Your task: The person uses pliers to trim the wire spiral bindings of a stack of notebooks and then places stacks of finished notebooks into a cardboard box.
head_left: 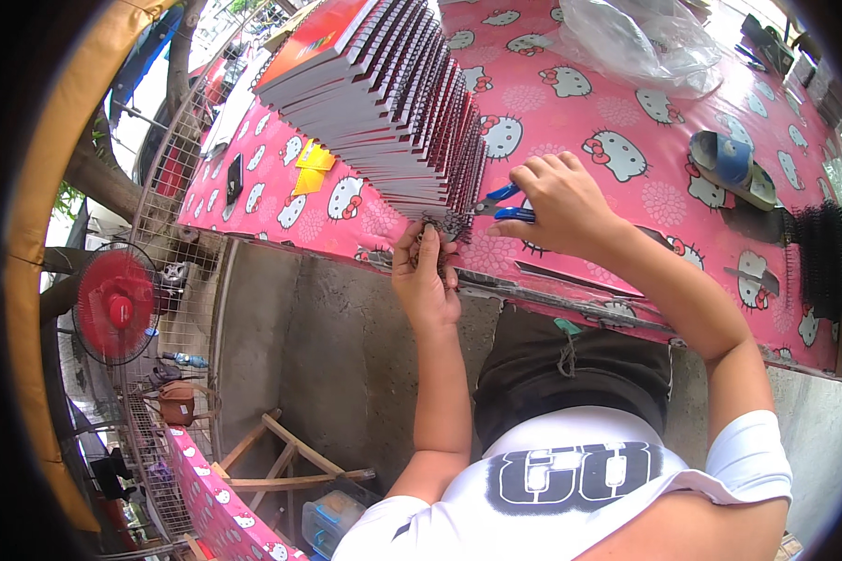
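Well, the stack (374,122) towered on the pink table (664,201), and the right hand (561,201) was wrapped around the blue pliers (503,213), their nose just right of the stack! The left hand (428,271) crowded the stack's near corner, partly hiding it, thumb and fingers drawn together; what they pinched, I couldn't tell. Left of the stack lay a yellow piece (312,169); well to its right, a slipper (725,161), then black coils (823,262); beyond it, rightward, a clear bag (641,47)!

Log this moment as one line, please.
left hand: at near end of notebook stack | right hand: holding blue-handled pliers beside stack | stack: on pink table
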### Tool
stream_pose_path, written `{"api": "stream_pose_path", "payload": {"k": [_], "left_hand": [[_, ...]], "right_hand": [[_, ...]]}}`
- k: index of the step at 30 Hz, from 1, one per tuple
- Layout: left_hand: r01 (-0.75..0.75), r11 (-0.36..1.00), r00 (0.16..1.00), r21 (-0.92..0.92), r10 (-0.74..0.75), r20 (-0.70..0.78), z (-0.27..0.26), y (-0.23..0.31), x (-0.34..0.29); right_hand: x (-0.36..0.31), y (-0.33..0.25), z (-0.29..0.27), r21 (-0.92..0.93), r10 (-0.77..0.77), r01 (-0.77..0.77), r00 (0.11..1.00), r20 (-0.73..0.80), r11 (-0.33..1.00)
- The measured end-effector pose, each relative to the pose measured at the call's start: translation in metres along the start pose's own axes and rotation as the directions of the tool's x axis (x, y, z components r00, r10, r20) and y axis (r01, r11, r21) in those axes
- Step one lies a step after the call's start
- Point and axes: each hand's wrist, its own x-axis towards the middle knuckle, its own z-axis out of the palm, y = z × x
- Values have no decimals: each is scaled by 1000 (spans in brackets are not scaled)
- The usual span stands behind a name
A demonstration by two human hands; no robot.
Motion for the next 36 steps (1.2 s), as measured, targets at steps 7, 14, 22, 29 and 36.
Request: {"api": "stream_pose_path", "payload": {"k": [7,14,22,29,36], "left_hand": [[-47,984,999,171,42,32,16,4,-5],[-80,977,995,198,68,68,15,5,-3],[-27,986,999,165,20,42,8,9,1],[-15,965,1000,264,15,4,18,6,-5],[30,950,999,310,-23,-25,9,11,-1]], "right_hand": [[7,-3,9,-57,-71,66,993,-94,996],[11,-3,5,46,-1,-2,998,66,999],[2,9,7,5,-50,50,998,-46,999],[12,0,10,51,31,-38,990,139,998],[3,12,5,-4,-32,32,999,11,999]]}}
